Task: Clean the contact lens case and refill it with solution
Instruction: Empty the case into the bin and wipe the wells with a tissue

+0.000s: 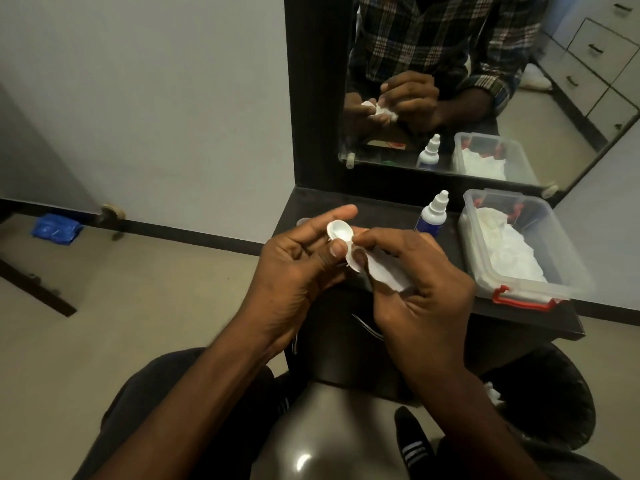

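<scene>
My left hand (298, 268) holds a white contact lens case (341, 233) over the front of a dark dresser top (374, 209). One round well of the case faces up and shows open. My right hand (415, 285) grips a white tissue (388, 275) and presses a fingertip wrapped in it into the case's other well. A solution bottle (431, 216) with a white dropper cap and blue label stands upright on the dresser, just beyond my right hand.
A clear plastic box (540, 237) with red latches holds white tissues at the right of the dresser. A mirror (485, 81) behind it reflects my hands. A dark stool (329, 427) sits below. A blue packet (55, 228) lies on the floor at the left.
</scene>
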